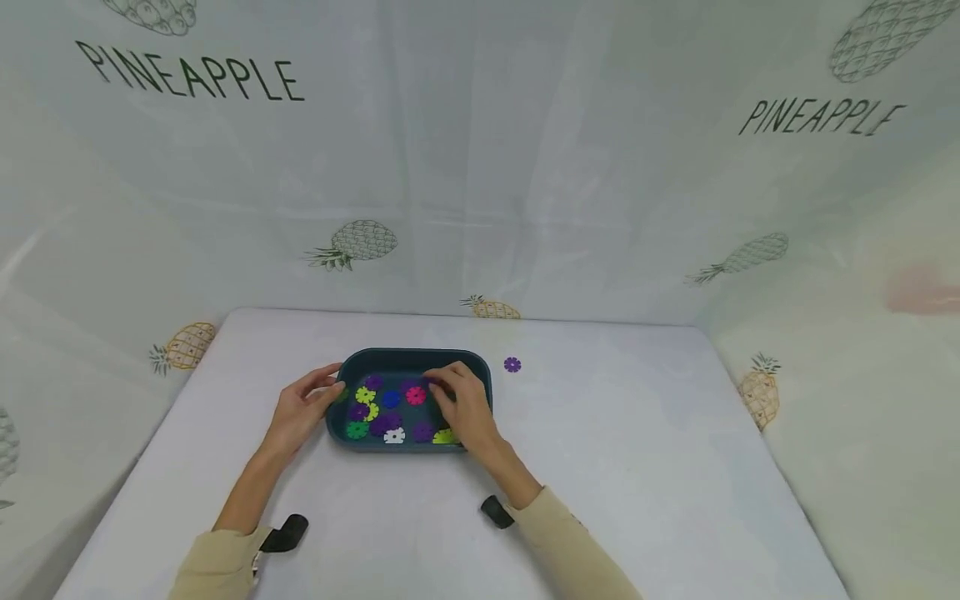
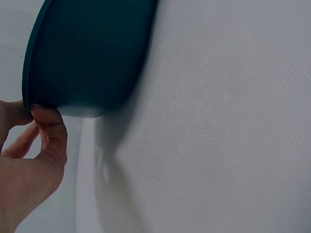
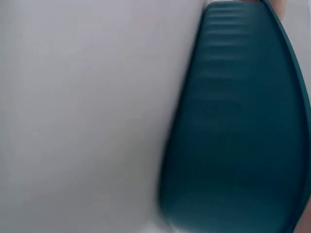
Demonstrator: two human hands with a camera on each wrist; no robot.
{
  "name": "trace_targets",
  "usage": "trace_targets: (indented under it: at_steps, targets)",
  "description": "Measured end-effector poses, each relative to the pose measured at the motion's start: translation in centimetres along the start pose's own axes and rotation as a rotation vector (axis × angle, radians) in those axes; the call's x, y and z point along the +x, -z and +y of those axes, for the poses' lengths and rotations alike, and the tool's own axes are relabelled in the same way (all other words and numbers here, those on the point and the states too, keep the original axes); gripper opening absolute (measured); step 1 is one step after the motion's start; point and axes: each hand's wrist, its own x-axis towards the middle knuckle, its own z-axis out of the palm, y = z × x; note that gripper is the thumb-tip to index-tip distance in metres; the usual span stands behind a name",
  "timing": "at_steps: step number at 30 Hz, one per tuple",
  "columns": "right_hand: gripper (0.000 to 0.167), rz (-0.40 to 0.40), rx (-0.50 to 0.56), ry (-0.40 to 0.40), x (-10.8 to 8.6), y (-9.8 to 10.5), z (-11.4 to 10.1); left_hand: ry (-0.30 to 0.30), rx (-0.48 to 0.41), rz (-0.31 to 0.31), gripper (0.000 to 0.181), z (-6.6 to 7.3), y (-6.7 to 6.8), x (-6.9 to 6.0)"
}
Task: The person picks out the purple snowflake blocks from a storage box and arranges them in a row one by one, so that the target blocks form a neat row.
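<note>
We count one loose purple flower piece (image 1: 512, 365) out on the surface (image 1: 637, 458), past the tray's far right corner. The rest that we see sit in the teal tray (image 1: 405, 360): a pink piece (image 1: 416, 396), a blue piece (image 1: 391, 399), a white piece (image 1: 394, 436), plus greens, yellows and more purples. Left hand (image 1: 298, 410) pinches the tray's left rim, thumb against fingers. Right hand (image 1: 467, 408) reaches into the right end, fingers bent; a purple bit shows at its fingertips, but we can't tell if it's pinched.

Progress, our guess: sorting barely started or nearly finished; one piece out, direction unclear. Hidden: the right hand covers the tray's right end, overlapping purples defy counting, and both wrist views show mainly the tray's outer wall, no pieces.
</note>
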Motion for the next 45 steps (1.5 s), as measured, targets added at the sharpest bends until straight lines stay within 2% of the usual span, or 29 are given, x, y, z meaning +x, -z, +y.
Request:
trace_targets:
  at_steps: [4, 12, 17, 24, 33, 45]
  targets:
    - [0.017, 0.029, 0.015, 0.007, 0.4, 1.1, 0.5, -0.004, -0.004, -0.010, 0.055, 0.1, 0.0, -0.1]
    - [0.018, 0.056, 0.015, -0.101, 1.4, 3.3, 2.1, 0.001, -0.002, 0.000, 0.054, 0.1, 0.0, 0.1]
    - [0.018, 0.104, -0.008, -0.131, 1.6, 4.4, 2.8, 0.010, 0.003, -0.005, 0.056, 0.0, 0.1, 0.2]
    - [0.018, 0.193, 0.023, -0.179, 1.5, 5.7, 4.0, 0.006, -0.008, -0.016, 0.056, -0.1, 0.2, 0.1]
    - [0.019, 0.259, 0.097, -0.324, 0.6, 7.6, 6.7, 0.028, -0.009, -0.009, 0.056, 0.0, 0.0, 0.1]
    - [0.023, 0.248, 0.038, -0.499, -0.7, 9.5, 9.4, 0.021, -0.016, -0.002, 0.056, 0.0, 0.0, 0.1]
